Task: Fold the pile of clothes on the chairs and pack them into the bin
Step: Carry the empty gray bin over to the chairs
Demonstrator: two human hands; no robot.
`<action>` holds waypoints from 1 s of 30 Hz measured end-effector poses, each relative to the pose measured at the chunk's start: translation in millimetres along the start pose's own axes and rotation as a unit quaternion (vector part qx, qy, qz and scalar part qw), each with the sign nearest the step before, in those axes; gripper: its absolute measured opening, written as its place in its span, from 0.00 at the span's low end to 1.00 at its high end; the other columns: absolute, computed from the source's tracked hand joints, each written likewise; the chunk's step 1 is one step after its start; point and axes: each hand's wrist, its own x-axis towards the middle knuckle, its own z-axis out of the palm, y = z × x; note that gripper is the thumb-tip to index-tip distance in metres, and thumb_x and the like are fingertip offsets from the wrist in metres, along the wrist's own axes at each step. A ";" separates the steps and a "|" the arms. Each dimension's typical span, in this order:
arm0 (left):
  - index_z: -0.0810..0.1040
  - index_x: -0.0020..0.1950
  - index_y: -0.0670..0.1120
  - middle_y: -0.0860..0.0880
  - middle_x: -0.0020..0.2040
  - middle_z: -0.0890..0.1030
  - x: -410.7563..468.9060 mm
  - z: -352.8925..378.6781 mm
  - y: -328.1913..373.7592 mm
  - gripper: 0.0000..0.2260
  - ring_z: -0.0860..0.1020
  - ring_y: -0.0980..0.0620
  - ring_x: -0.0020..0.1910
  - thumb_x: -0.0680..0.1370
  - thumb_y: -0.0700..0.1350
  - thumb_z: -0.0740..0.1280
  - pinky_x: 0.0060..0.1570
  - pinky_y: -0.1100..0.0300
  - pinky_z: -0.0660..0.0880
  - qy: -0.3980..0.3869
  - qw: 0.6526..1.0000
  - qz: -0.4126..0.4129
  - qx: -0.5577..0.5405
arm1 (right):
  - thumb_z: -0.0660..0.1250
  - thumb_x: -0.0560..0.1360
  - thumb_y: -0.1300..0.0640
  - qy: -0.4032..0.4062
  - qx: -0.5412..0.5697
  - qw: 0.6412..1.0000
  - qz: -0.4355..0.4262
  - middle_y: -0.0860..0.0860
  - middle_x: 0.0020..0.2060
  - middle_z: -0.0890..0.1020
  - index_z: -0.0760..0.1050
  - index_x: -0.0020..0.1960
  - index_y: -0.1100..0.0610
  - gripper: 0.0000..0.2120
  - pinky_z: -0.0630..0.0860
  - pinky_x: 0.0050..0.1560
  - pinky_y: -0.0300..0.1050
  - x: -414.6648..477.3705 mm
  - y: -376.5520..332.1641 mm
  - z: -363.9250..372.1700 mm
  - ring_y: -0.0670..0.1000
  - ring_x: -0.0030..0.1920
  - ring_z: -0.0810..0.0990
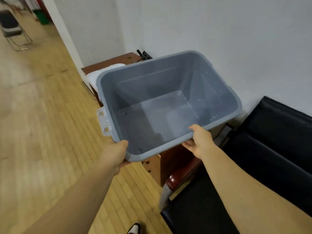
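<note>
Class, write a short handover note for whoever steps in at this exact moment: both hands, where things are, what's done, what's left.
Left hand: grips the bin at its near left corner, thumb over the rim.
Right hand: grips the near rim.
The bin is empty, beside a dark seat.
Clothes: none in view.
Done: nothing packed.
Left: fold everything and pack it.

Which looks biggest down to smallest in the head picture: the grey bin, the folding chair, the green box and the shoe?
1. grey bin
2. folding chair, far off
3. green box and shoe: about alike; the picture's edge cuts off the shoe.
</note>
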 end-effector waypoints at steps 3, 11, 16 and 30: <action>0.76 0.58 0.50 0.46 0.50 0.84 -19.0 -39.8 -31.9 0.16 0.83 0.41 0.46 0.78 0.32 0.61 0.36 0.50 0.80 0.049 0.998 -0.015 -0.033 | 0.68 0.76 0.64 -0.047 0.016 0.999 0.023 0.61 0.61 0.78 0.67 0.71 0.57 0.25 0.85 0.39 0.53 -37.4 32.4 5.7 0.60 0.56 0.82; 0.73 0.62 0.46 0.43 0.55 0.80 7.0 -187.9 -126.5 0.17 0.79 0.42 0.47 0.78 0.29 0.61 0.36 0.53 0.76 0.148 0.971 -0.110 -0.151 | 0.66 0.77 0.68 -0.112 -0.069 0.990 0.048 0.59 0.54 0.81 0.73 0.60 0.59 0.13 0.85 0.46 0.56 -113.1 162.2 101.1 0.57 0.52 0.84; 0.72 0.64 0.47 0.43 0.58 0.79 34.0 -296.1 -199.9 0.19 0.78 0.41 0.52 0.79 0.28 0.59 0.36 0.52 0.75 0.196 0.944 -0.190 -0.187 | 0.65 0.77 0.67 -0.113 -0.177 0.975 0.068 0.57 0.47 0.80 0.73 0.48 0.58 0.06 0.79 0.39 0.49 -134.2 277.9 171.3 0.56 0.47 0.81; 0.70 0.61 0.45 0.41 0.56 0.78 131.5 -334.5 -478.5 0.17 0.79 0.39 0.51 0.79 0.27 0.59 0.38 0.51 0.79 0.245 0.896 -0.353 -0.107 | 0.68 0.77 0.69 0.017 -0.178 0.956 0.232 0.61 0.56 0.83 0.74 0.64 0.61 0.16 0.85 0.41 0.56 34.1 578.0 103.0 0.60 0.53 0.85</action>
